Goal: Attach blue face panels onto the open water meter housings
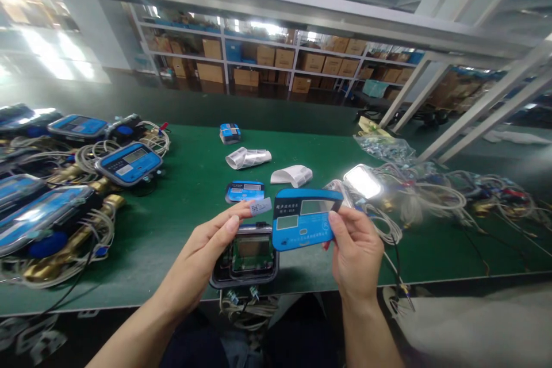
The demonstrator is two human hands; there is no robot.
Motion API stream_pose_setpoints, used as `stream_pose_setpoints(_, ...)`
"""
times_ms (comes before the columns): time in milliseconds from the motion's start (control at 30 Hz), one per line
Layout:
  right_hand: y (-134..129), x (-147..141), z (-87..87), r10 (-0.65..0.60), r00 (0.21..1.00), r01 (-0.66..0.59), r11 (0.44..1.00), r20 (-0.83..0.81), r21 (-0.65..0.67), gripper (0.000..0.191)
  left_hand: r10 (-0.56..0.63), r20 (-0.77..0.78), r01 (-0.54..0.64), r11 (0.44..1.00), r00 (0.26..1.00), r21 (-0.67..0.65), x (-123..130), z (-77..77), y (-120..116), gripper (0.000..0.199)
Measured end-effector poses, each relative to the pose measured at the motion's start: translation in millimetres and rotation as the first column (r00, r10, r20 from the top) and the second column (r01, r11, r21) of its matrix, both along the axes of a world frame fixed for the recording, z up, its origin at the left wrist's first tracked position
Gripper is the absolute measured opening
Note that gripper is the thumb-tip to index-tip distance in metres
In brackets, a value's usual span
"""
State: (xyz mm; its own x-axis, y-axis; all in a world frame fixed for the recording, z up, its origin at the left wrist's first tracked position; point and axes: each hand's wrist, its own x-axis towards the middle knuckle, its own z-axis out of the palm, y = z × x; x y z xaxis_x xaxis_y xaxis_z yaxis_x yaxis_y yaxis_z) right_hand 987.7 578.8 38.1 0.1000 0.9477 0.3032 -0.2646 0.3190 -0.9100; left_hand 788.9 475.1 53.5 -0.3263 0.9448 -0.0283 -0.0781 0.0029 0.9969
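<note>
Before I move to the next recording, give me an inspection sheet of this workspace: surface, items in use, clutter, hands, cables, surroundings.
Surface: green table, bare in patches between things.
Items in use: small label, blue panel, and a meter with its display and green board showing.
Clutter: two curled paper sheets, a stack of panels, blue-faced meters at left, a clear bag at right.
Hands: left hand holds the label; right hand holds the panel by its right side.
Cables: pale cables loosely coiled at right; more among the left-side meters.
Surroundings: shelves with cardboard boxes behind.
</note>
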Motion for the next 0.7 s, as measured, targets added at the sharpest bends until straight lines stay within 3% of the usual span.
stream_pose_setpoints(267,-9.6,-15.9,9.9,0.019,0.986,-0.021,1.000,0.166,0.012,0.017,-0.079,0.056,0.079,0.997,0.995,0.007,2.1,2.0,-1.0,0.051)
stream_pose_setpoints(467,-8.4,-19.2,7.0,0.020,0.985,-0.023,1.000,0.170,0.016,0.017,-0.141,0.075,0.137,0.989,0.987,0.060,2.9,5.8,0.1,0.050)
stream_pose_setpoints(700,-8.6,-20.5,5.6,0.014,0.984,-0.015,1.000,0.176,0.009,0.014,-0.130,0.127,0.123,0.991,0.983,0.059,3.6,4.7,-0.2,0.049)
